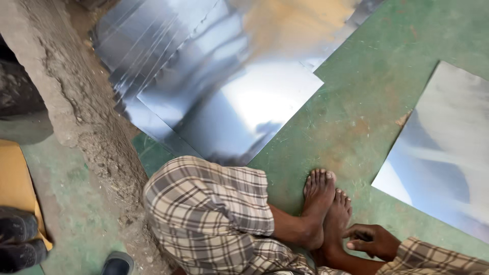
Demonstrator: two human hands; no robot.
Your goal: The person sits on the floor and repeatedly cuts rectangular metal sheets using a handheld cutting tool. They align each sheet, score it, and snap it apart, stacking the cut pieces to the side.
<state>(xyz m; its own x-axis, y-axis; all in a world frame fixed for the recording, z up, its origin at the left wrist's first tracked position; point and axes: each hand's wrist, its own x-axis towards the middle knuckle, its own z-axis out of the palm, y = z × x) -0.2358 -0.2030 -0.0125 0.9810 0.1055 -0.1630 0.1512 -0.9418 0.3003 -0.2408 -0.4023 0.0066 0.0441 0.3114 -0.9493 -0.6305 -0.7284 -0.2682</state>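
Note:
My right hand (pixel 371 239) shows at the bottom right, coming out of a checked sleeve. It rests against my bare feet (pixel 321 209), fingers loosely bent, with nothing in it. My legs in checked trousers (pixel 214 214) are folded on the green floor (pixel 356 107). A stack of shiny metal sheets (pixel 229 97) lies just beyond my knee. Another shiny metal sheet (pixel 443 153) lies to the right of my feet. My left hand is out of the picture.
A rough concrete ledge (pixel 76 97) runs diagonally down the left side. Beyond it lie a yellow board (pixel 12 178), a pair of black shoes (pixel 18 239) and another dark shoe (pixel 117 265) at the bottom edge.

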